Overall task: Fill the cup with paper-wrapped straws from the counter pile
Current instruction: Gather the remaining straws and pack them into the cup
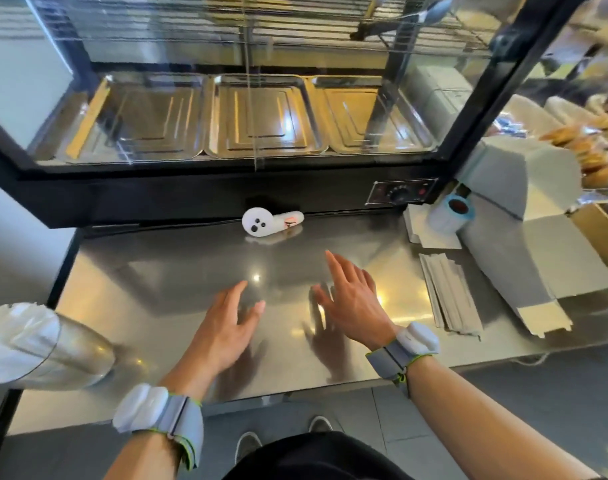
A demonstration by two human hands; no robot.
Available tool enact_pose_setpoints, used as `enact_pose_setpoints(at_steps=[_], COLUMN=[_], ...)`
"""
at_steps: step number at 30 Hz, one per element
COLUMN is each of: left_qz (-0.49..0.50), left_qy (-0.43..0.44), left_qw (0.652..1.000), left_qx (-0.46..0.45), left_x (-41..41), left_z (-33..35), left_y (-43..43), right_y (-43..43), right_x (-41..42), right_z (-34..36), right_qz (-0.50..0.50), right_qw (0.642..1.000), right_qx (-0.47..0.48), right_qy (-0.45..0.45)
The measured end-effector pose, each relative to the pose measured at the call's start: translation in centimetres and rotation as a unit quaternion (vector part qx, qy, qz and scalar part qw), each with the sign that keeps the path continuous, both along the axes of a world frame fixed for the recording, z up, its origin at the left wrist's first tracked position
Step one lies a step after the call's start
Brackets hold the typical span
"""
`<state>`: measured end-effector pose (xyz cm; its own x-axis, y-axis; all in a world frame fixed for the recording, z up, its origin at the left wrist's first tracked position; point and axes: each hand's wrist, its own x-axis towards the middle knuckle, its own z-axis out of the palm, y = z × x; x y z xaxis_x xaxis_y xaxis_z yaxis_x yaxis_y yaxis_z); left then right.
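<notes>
steel bench [157, 306] is slick, so the flat pile of straws [449, 296] at its right, beside the boxes [524, 237], could fan out or slide off the front edge if swept carelessly. the cup [53, 351] at far left already holds white wrapped straws and looks tilted, so crowding more in may tip it. left hand [226, 327] and right hand [351, 299] hover between, fingers spread wide, empty.

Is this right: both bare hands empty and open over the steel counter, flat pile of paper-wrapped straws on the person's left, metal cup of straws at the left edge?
Not quite. The head view shows the flat pile of paper-wrapped straws on the person's right, beside the grey cardboard boxes. The rest holds: left hand and right hand open and empty over the steel counter, metal cup at left edge.
</notes>
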<state>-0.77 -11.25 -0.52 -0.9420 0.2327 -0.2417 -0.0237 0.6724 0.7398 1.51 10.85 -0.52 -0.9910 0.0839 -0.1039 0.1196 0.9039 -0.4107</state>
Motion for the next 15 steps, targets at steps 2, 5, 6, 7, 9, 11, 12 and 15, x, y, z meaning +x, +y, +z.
enact_pose_setpoints(at_steps=[2,5,6,7,9,11,12,15], left_qz=[-0.02,-0.049,-0.049,-0.055,-0.073,-0.092,-0.102,-0.126], left_qy=[0.008,0.021,0.022,0.023,0.023,0.024,0.024,0.025], left_qw=[1.0,0.998,0.998,0.998,0.997,0.995,0.994,0.991], left_qx=[-0.006,-0.018,-0.02,-0.023,-0.031,-0.033,-0.034,-0.038], left_x=[-0.2,-0.7,-0.7,-0.8,-1.0,-1.2,-1.3,-1.4], left_z=[0.2,0.5,0.7,0.7,0.7,0.8,0.9,0.9], left_y=[1.3,3.6,3.8,4.6,6.1,7.6,8.3,10.2], right_y=[1.1,3.0,3.1,3.6,4.8,6.0,6.7,8.4], right_x=[0.4,1.0,1.0,1.2,1.5,1.9,2.0,2.5], right_z=[0.0,0.0,-0.1,-0.1,-0.1,-0.3,-0.4,-0.6], right_qz=[-0.012,-0.033,-0.032,-0.038,-0.057,-0.075,-0.081,-0.099], right_qw=[1.0,0.999,0.999,0.999,0.998,0.997,0.997,0.995], right_qx=[0.004,0.009,0.01,0.007,0.003,0.003,0.003,-0.001], right_qy=[0.002,-0.004,-0.005,-0.008,-0.008,-0.01,-0.012,-0.019])
